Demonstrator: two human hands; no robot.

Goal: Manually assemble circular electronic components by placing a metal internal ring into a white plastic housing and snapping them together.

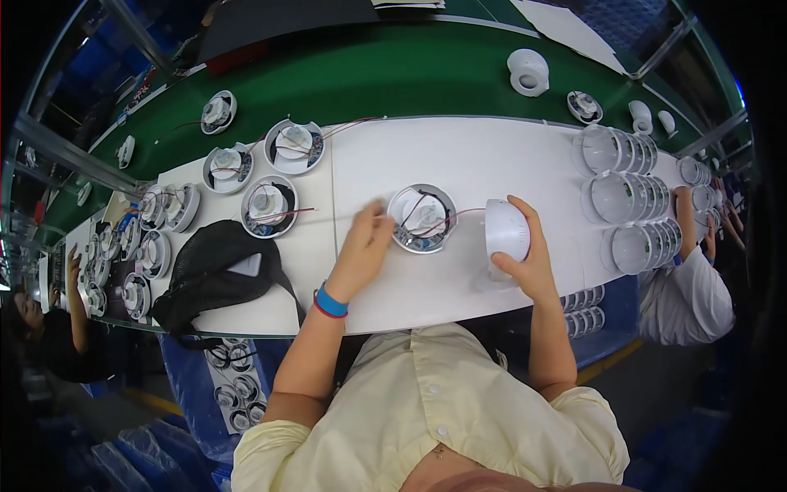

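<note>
A white round housing [422,218] with a speaker-like disc, a circuit board and thin wires inside lies open side up on the white table, in front of me. My left hand [363,248] is at its left rim. Motion smears those fingers, so their grip is unclear. My right hand [529,254] holds a white cup-shaped cover [507,228] just right of the housing, thumb at the near side and fingers around the far right side. A thin red wire [467,211] runs from the housing to the cover. Whatever is inside the cover is hidden.
Left on the white table [393,303] are several similar housings [270,207] and a black bag [221,275]. Stacked clear rings [627,197] stand at the right. Beyond is a green surface [393,74] with a white domed part [528,72]. Other people work at both sides.
</note>
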